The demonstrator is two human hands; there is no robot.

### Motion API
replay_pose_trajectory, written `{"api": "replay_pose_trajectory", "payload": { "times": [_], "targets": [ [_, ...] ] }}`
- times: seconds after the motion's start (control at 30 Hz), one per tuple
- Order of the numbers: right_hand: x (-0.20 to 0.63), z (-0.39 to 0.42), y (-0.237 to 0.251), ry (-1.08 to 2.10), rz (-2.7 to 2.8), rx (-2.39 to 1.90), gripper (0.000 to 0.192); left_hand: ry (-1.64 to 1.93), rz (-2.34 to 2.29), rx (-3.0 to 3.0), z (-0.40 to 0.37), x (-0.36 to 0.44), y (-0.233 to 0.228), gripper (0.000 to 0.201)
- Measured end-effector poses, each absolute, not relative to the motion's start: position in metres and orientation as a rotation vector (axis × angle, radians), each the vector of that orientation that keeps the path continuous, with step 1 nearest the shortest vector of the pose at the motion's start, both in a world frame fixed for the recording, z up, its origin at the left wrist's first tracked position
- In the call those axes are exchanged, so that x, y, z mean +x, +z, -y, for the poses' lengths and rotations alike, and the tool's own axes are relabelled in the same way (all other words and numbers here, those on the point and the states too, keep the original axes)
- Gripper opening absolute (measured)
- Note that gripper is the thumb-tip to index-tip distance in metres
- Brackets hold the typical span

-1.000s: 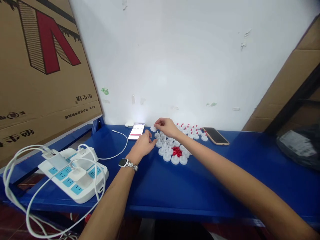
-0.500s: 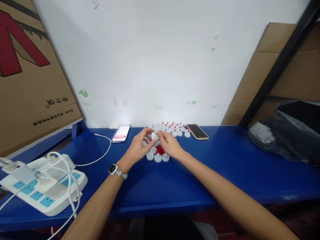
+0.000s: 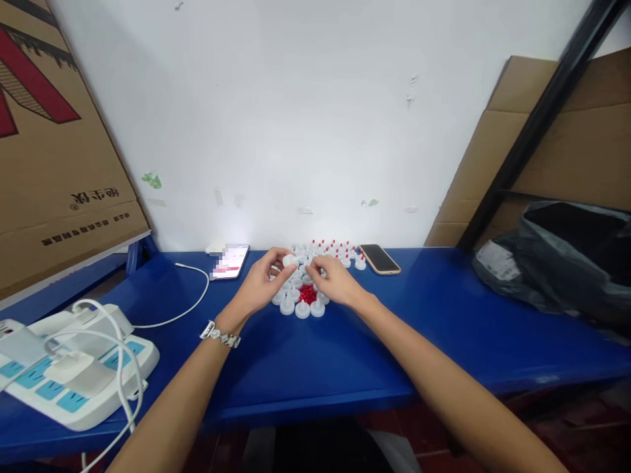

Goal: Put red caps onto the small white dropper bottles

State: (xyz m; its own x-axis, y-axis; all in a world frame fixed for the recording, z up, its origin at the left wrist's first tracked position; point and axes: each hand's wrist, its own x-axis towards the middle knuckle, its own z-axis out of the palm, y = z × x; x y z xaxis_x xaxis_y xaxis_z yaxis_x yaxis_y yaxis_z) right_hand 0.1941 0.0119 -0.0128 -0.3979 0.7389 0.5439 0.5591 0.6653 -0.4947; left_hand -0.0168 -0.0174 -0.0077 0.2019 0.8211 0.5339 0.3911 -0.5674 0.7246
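Note:
My left hand (image 3: 263,279) is closed on a white plastic nozzle cap (image 3: 290,261), held tilted between thumb and fingers. Just to its right, my right hand (image 3: 336,279) has its fingers bent together; whatever they hold, if anything, is hidden. Below and between the hands lies a pile of small red tips (image 3: 307,293), ringed by several white nozzle caps (image 3: 302,309) standing spout up. Behind my right hand, several white caps with red tips (image 3: 360,261) stand in rows near the wall.
A dark-screened phone (image 3: 380,259) lies right of the rows, and a lit phone (image 3: 231,263) lies to the left. A white power strip (image 3: 83,401) with plugs and looping cables takes up the table's left end. A dark plastic bag (image 3: 547,263) sits at the right.
My right hand has drawn slightly away from the white cap in my left hand. The cap is turned so its round base shows more. The view has shifted slightly right.

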Motion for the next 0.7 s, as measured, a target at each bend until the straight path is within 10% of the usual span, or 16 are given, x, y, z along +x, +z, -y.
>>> {"api": "replay_pose_trajectory", "payload": {
  "times": [0.7],
  "targets": [
    [0.259,0.032,-0.01,0.662,2.027,-1.074,0.01,1.042,-1.211,2.373,0.028,0.018,-0.01,0.031]
  ]
}}
